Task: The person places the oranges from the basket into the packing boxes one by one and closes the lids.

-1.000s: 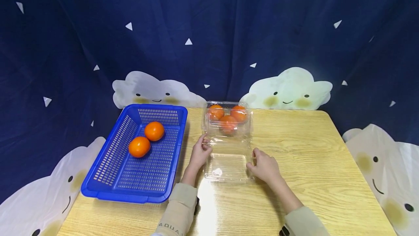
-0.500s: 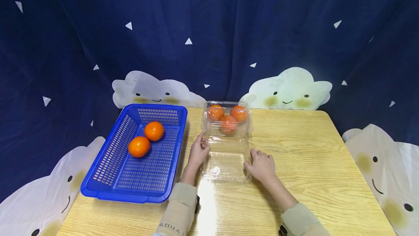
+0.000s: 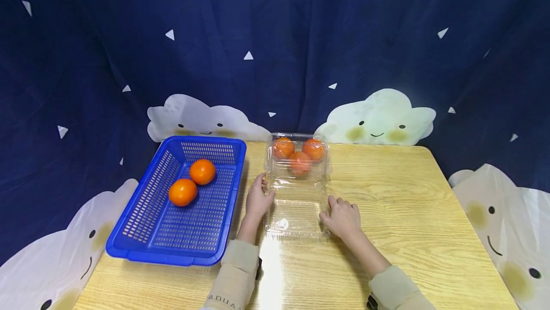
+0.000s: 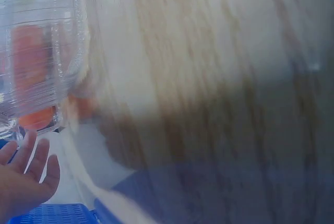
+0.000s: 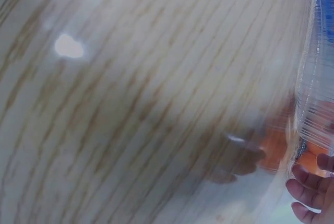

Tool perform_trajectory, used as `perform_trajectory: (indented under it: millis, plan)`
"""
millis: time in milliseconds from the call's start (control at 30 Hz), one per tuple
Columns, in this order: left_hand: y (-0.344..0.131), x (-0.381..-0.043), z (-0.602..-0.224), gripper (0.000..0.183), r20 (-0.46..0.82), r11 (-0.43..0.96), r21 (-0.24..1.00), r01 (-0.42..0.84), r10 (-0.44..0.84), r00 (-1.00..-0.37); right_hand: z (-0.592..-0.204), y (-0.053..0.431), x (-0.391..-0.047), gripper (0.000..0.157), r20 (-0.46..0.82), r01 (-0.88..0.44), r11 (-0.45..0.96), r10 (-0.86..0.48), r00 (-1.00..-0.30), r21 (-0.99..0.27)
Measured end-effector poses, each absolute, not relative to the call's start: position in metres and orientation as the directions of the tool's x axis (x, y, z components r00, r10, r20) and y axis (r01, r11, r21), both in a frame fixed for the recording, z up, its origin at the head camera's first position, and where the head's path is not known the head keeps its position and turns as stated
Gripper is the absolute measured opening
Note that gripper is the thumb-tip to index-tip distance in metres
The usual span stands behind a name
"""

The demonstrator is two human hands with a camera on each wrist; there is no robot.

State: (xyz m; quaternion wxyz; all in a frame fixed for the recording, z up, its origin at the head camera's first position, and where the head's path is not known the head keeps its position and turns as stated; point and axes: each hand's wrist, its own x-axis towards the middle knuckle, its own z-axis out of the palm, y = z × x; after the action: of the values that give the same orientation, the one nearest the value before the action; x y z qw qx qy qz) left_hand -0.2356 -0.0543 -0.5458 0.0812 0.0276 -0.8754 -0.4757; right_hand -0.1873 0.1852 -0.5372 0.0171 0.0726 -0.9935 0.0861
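Note:
A clear plastic clamshell box lies on the table in front of me, its far part overlapping another clear box with three oranges inside. My left hand is at the left side of the near box, thumb and fingertips right by its edge. In the left wrist view its fingers are spread and relaxed, holding nothing. At the right side, my right hand has its fingertips along the box's edge. The right wrist view shows those fingers loosely bent beside the clear plastic.
A blue plastic basket with two oranges stands at the left of the wooden table. A dark blue curtain with white clouds hangs behind the table's far edge.
The near box has shifted slightly left, and the right hand moved left with it. Since then my left hand has drawn a little left, off the box's edge.

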Motion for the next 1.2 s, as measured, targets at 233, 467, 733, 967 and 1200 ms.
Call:
perform_trajectory:
  millis: [233, 467, 733, 967, 1200]
  plan:
    - [-0.054, -0.229, -0.536, 0.056, 0.191, 0.639, 0.768, 0.046, -0.161, -0.968, -0.538, 0.186, -0.187, 0.036, 0.030, -0.144, 0.974, -0.141, -0.990, -0.172]
    - [-0.053, -0.223, -0.525, 0.049, 0.267, 0.683, 0.725, 0.092, -0.155, -0.951, -0.538, 0.186, -0.186, 0.037, 0.033, -0.147, 0.972, -0.143, -0.989, -0.183]
    - [-0.055, -0.218, -0.502, 0.043, 0.345, 0.730, 0.664, 0.162, -0.107, -0.933, -0.537, 0.187, -0.186, 0.036, 0.027, -0.146, 0.971, -0.144, -0.989, -0.188]
    - [-0.060, -0.217, -0.479, 0.041, 0.365, 0.768, 0.621, 0.155, -0.108, -0.925, -0.537, 0.186, -0.186, 0.037, 0.022, -0.140, 0.971, -0.139, -0.990, -0.196]
    - [-0.072, -0.216, -0.460, 0.040, 0.375, 0.767, 0.626, 0.142, -0.137, -0.917, -0.536, 0.185, -0.187, 0.034, 0.029, -0.134, 0.970, -0.131, -0.991, -0.204]
